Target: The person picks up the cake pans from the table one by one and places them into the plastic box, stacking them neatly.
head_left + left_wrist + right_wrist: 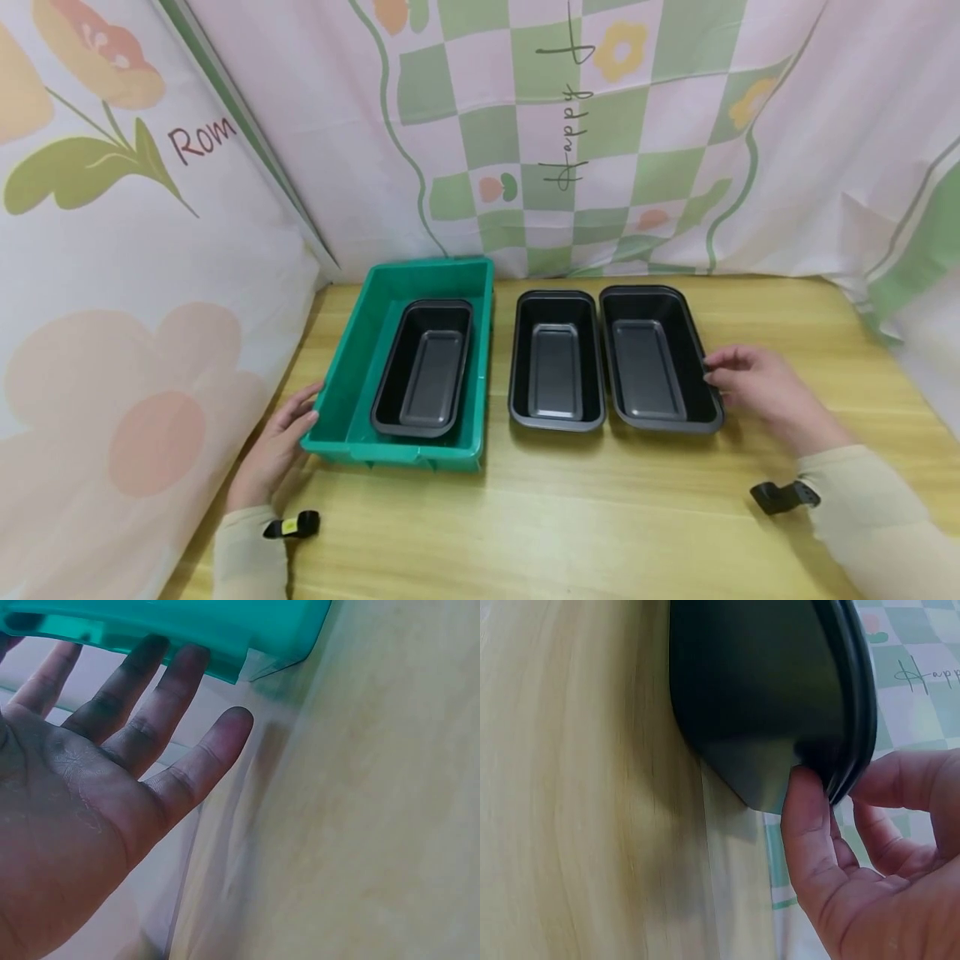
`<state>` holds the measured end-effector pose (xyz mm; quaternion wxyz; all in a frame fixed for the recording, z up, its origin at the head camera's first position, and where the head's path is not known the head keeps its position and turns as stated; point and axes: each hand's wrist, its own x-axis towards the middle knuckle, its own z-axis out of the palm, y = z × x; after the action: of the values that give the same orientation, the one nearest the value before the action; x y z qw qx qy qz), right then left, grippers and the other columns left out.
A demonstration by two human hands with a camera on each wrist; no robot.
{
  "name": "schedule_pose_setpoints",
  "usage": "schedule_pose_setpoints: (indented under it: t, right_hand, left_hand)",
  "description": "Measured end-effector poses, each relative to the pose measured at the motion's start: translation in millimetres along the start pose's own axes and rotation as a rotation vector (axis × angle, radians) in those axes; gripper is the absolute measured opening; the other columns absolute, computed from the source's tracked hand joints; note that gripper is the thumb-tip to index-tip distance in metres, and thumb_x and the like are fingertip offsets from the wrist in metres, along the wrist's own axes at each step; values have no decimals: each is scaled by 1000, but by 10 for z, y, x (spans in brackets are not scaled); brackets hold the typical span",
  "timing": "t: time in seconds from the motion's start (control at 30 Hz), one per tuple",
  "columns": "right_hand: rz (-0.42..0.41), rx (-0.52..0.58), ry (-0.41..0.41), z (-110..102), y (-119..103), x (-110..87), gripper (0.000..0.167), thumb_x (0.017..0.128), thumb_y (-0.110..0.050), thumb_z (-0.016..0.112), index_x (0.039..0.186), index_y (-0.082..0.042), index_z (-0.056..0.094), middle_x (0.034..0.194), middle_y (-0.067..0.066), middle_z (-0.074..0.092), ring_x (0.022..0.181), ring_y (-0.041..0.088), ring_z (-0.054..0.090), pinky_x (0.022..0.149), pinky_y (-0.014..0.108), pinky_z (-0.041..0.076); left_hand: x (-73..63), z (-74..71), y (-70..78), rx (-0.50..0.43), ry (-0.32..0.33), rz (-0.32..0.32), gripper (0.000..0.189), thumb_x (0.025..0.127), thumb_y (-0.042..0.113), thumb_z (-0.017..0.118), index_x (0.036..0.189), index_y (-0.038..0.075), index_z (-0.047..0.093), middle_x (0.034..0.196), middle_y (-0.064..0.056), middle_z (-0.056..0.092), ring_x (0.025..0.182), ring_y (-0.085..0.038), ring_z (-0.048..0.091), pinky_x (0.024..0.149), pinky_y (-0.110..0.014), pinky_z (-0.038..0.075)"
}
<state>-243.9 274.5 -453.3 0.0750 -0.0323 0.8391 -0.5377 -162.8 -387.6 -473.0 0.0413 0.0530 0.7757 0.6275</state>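
Note:
In the head view three dark loaf pans show. One loaf pan (431, 379) sits inside a green plastic tray (405, 454), toward its right side. The middle loaf pan (555, 371) and the right loaf pan (647, 371) stand side by side on the table, close together. My left hand (276, 446) is at the tray's left side near the front corner. Its fingers (154, 724) are extended, tips against the tray's outer wall under the rim. With thumb and fingers my right hand (765, 396) pinches the right edge of the right loaf pan.
The wooden table (555, 517) lies under everything. A printed curtain (637, 167) hangs right behind the tray and pans, and another printed sheet (172, 350) borders the left side. A black wrist strap (783, 497) sticks out from the right sleeve.

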Motion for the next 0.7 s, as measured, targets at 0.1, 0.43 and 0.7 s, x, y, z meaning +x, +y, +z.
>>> schedule_pose_setpoints:
  t: [0.1,0.43,0.7]
  right_hand:
    - [13,10,-2,14,4,9,27,96,-2,54,117,13,50,93,-2,62,79,7,59,66,31,55]
    - [18,-72,62,76,-21,7,27,95,-4,57,116,12,54,95,4,60,75,9,57,62,30,53]
    - [15,-94,112,88,-29,8,25,94,-6,59,113,11,56,92,-1,61,75,7,57,63,29,54]
  left_hand:
    - [-8,1,1,-7,-3,-2,49,107,23,42,154,12,31,138,-4,43,113,-13,57,89,-30,51]
    - [-4,-14,-2,-5,-6,6,49,108,23,42,154,12,31,138,-5,43,113,-12,56,89,-29,50]
    - [0,-5,-17,-19,-1,1,49,107,24,44,153,12,32,137,-6,44,113,-15,57,89,-30,51]
